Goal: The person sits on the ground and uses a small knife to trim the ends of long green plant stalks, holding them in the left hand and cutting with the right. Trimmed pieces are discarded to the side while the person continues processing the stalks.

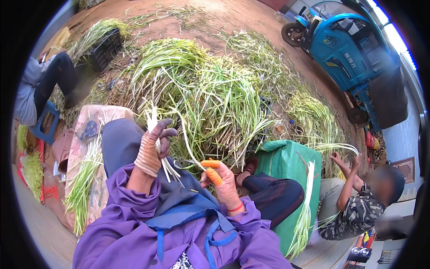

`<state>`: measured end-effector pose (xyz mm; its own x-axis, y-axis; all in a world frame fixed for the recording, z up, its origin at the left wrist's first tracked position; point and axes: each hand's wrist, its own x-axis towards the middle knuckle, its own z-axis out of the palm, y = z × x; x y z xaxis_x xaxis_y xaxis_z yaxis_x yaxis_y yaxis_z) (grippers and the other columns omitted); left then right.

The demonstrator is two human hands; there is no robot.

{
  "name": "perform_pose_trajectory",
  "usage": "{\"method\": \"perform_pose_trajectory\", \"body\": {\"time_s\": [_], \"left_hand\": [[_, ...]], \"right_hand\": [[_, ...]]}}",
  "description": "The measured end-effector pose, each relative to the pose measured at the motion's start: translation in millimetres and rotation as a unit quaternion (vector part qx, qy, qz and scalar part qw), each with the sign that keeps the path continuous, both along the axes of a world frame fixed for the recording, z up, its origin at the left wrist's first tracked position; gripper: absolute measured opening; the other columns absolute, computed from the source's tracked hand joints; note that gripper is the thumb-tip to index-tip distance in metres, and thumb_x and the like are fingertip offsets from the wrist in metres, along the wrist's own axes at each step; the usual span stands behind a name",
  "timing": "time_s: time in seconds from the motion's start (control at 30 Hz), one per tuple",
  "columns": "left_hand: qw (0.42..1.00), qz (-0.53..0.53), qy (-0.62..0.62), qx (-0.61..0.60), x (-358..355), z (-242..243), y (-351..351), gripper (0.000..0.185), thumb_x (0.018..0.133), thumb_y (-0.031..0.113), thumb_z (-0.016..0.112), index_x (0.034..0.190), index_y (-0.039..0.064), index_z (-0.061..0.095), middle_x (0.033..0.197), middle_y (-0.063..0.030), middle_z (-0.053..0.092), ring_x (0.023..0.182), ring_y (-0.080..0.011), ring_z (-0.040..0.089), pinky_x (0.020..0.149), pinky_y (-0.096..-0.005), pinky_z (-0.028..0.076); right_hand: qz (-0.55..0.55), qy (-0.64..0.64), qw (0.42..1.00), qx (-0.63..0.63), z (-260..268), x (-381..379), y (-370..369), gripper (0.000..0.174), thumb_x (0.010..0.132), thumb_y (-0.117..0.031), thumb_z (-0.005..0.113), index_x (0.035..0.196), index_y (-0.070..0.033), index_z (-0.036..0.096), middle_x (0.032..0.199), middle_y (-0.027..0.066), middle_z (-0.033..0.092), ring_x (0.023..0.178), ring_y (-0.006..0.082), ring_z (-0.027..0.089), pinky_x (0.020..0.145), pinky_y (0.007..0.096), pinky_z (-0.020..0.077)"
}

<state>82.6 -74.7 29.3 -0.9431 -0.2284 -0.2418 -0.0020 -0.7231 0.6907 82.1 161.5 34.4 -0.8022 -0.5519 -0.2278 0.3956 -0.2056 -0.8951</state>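
Note:
My left hand [154, 146], in a striped work glove with dark fingertips, grips a small bunch of pale stalks [153, 121] above my lap. To its right, my right hand [215, 176] wears orange finger covers and pinches a single long white-green stalk [185, 136]. Beyond both hands lies a large heap of green and yellowish stalks [205, 84]. A sorted bundle of stalks [87, 181] rests on the pinkish sack [117, 112] at my left. Another bundle with white ends [305, 215] lies on the green wrapped block [280, 232] at my right.
A person in a camouflage shirt [359, 213] sits at the right, handling stalks. Another person [30, 87] sits at the far left beside a blue stool [48, 122] and a black crate [107, 50]. A blue three-wheeled vehicle [349, 53] stands at the upper right.

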Motion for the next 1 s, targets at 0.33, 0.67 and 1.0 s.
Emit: {"method": "perform_pose_trajectory", "body": {"time_s": [0.33,0.67,1.0], "left_hand": [[0.997,0.036,-0.057,0.035,13.8,-10.8,48.9,0.03,0.086,0.03,0.069,0.1,0.005,0.058,0.069,-0.0023,0.056,0.042,-0.0062,0.043,0.033,-0.0198,0.029],[0.994,-0.074,-0.052,-0.057,31.3,-28.8,63.1,0.037,0.085,0.037,0.068,0.092,0.002,0.061,0.082,-0.0057,0.059,0.066,-0.0092,0.053,0.056,-0.0214,0.043],[0.944,-0.281,-0.03,0.17,54.3,-8.1,67.5,0.034,0.089,0.036,0.061,0.085,0.003,0.056,0.099,-0.0167,0.059,0.064,-0.015,0.057,0.055,-0.0235,0.049]], "right_hand": [[0.059,0.105,0.982,0.144,-9.9,2.4,-0.4,0.024,0.096,-0.012,0.055,0.118,-0.002,0.056,0.083,0.0046,0.063,0.07,0.0086,0.06,0.065,0.021,0.0496],[0.122,0.238,0.95,0.159,-4.9,1.8,-7.1,0.021,0.092,-0.009,0.06,0.112,-0.002,0.061,0.087,0.0053,0.067,0.07,0.0085,0.062,0.063,0.0222,0.0506],[-0.297,0.252,0.761,0.519,-80.5,-127.1,81.4,0.028,0.086,-0.026,0.066,0.102,-0.002,0.062,0.084,0.0125,0.068,0.071,0.0217,0.065,0.059,0.0327,0.0495]]}}
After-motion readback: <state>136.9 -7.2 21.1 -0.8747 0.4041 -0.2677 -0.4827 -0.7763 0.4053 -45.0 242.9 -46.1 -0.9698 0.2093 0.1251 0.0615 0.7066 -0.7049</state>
